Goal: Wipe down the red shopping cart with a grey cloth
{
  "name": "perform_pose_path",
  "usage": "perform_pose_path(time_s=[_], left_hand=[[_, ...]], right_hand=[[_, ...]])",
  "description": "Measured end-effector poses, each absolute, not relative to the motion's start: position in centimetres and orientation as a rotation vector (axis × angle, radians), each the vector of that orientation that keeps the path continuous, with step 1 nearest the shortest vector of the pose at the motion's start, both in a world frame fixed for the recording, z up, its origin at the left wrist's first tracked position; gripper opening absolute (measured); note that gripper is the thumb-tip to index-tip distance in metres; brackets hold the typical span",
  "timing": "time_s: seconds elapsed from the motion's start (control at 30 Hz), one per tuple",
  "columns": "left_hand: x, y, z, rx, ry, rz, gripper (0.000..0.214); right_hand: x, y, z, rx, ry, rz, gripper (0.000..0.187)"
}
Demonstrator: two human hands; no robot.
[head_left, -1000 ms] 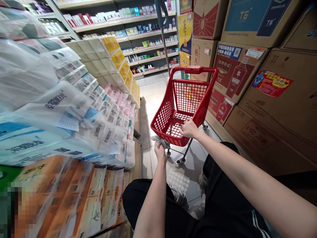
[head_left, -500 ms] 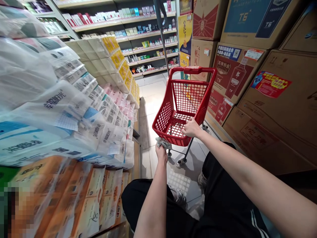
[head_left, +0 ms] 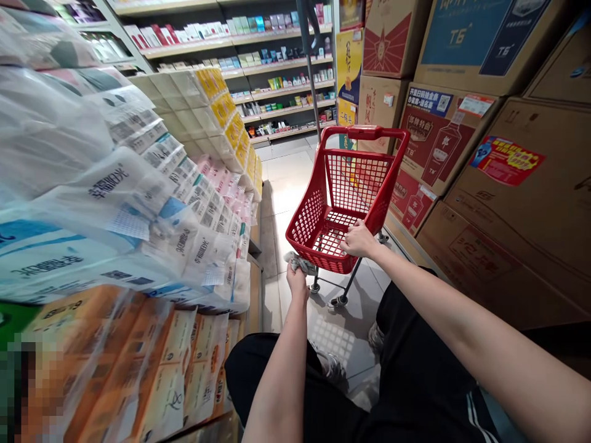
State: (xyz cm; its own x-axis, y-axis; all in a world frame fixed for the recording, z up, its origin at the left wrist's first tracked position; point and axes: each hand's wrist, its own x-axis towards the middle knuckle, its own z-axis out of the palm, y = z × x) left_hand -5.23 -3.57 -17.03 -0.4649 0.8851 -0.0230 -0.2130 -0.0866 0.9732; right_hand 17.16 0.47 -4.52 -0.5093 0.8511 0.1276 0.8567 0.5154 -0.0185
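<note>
My right hand (head_left: 359,240) grips the near rim of a small red plastic shopping cart (head_left: 305,216) with mesh walls and a top handle. Nothing shows inside the cart's basket. My left hand (head_left: 297,283) is closed around a crumpled grey cloth (head_left: 299,263), which sits right by the basket's near corner. The cloth's folds are partly hidden by my fingers, and I cannot tell whether it touches the cart.
Plastic-wrapped tissue packs (head_left: 115,209) are stacked high along the left, with cartons of liquor (head_left: 508,203) walling the right. Goods shelves (head_left: 258,67) stand ahead beyond the tiled floor (head_left: 286,178). My black shorts (head_left: 406,369) and shoes show below.
The red cart and my right hand have shifted slightly to the right. My left hand still holds the cloth, and neither grip has changed.
</note>
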Motion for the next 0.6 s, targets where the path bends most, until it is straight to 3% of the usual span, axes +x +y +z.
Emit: perform_pose_path(time_s=[0.3,0.6], left_hand=[[-7.4,-0.1,-15.5,0.681,1.354,1.586,0.031],[-4.7,-4.2,-14.4,0.947,1.387,1.618,0.028]], right_hand=[[15.5,0.2,-4.4,-1.466,-2.628,-0.09,0.044],[16.7,0.9,-4.7,-1.518,-2.617,-0.092,0.046]])
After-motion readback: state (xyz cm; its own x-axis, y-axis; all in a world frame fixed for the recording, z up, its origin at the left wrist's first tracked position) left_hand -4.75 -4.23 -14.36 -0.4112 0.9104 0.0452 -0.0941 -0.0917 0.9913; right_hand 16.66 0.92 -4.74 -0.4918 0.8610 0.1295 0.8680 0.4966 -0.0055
